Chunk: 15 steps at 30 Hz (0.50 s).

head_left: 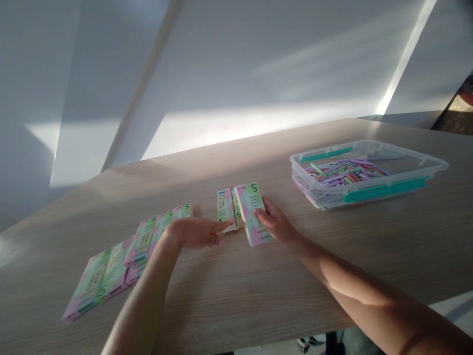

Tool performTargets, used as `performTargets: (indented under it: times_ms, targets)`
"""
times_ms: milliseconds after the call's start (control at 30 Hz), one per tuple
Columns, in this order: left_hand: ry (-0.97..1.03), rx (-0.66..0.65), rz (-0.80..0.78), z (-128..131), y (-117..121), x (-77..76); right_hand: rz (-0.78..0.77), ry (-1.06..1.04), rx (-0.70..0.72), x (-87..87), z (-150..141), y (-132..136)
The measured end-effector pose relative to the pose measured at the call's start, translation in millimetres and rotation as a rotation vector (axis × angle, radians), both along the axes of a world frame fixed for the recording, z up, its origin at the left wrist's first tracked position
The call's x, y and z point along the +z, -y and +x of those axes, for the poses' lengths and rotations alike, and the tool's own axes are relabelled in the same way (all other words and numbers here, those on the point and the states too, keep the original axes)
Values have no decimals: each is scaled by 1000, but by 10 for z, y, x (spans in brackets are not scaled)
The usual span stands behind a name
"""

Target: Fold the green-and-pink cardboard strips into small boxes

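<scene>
My right hand (274, 219) is closed around the lower right side of a flat pastel pack (252, 209) marked 5 and patterned like a banknote, its thumb on top. This pack is tilted and partly covers another pack (237, 207) on the table. To the left of that one lies a similar pack (224, 203). My left hand (197, 232) holds nothing; its index finger stretches to the near end of these packs, while the other fingers bend below. Beside my left wrist, several like packs (146, 234) lie in a row, partly hidden by my forearm.
On the right stands a clear plastic box (321, 197) with teal latches, holding many pastel pen-like sticks (347, 171). More packs (96, 276) lie at the front left, some overlapped by others. A white wall (258, 74) rises behind the wooden table (229, 301).
</scene>
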<state>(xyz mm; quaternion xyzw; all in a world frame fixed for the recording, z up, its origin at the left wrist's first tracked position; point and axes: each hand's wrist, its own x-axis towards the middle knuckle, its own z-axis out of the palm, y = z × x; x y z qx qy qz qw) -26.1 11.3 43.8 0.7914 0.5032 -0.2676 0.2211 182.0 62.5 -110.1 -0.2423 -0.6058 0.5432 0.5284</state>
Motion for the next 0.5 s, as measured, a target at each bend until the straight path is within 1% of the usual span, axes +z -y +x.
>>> performTargets:
  times_ms: [33,100,200,267,300,400,500]
  targets:
    - [-20,5,-12,3,2,-4,-24,-33,-79,22,17,-42]
    - [-35,-3,-36,21,10,-31,-73,-21,-213,41,56,-119]
    - [-42,-26,-30,66,40,-83,-204,96,-314,15,95,-179]
    - [-31,-43,-7,97,77,-105,-280,141,-316,-19,93,-176]
    - [-22,-47,-4,113,100,-110,-288,148,-294,-36,83,-164]
    - [6,-54,2,162,179,-106,-203,174,-234,-74,29,-114]
    - [4,-75,31,202,254,-88,-103,251,-258,-90,-59,-79]
